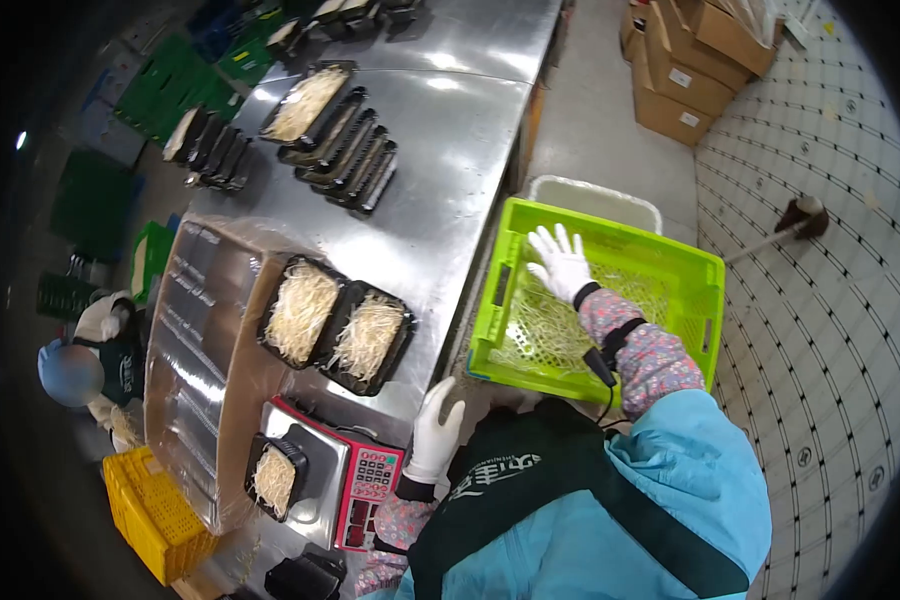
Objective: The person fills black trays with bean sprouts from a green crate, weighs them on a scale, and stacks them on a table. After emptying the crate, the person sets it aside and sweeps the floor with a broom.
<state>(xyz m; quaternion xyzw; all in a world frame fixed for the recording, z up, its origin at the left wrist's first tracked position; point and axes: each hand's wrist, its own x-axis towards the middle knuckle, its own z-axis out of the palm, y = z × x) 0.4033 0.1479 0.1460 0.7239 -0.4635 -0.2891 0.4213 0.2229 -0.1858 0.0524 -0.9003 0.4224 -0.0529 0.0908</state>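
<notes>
My right hand (562, 262), in a white glove, is spread open over a lime-green crate (712, 300), holding nothing. Pale, thin sprouts (550, 325) lie loose on the crate's slotted bottom. My left hand (435, 435), also gloved, has its fingers apart at the table edge, beside a red electronic scale (374, 474). One black tray (275, 480) of sprouts rests on the scale's steel plate. Behind it, two larger filled trays stand side by side: a left tray (300, 310) and a right tray (368, 340).
A carton lined with clear plastic (192, 350) stands left of the trays. Stacked trays (335, 145) occupy the far steel table (440, 130). A yellow crate (150, 510) and another person (120, 350) are at the left. Cardboard boxes (675, 85) sit on the floor.
</notes>
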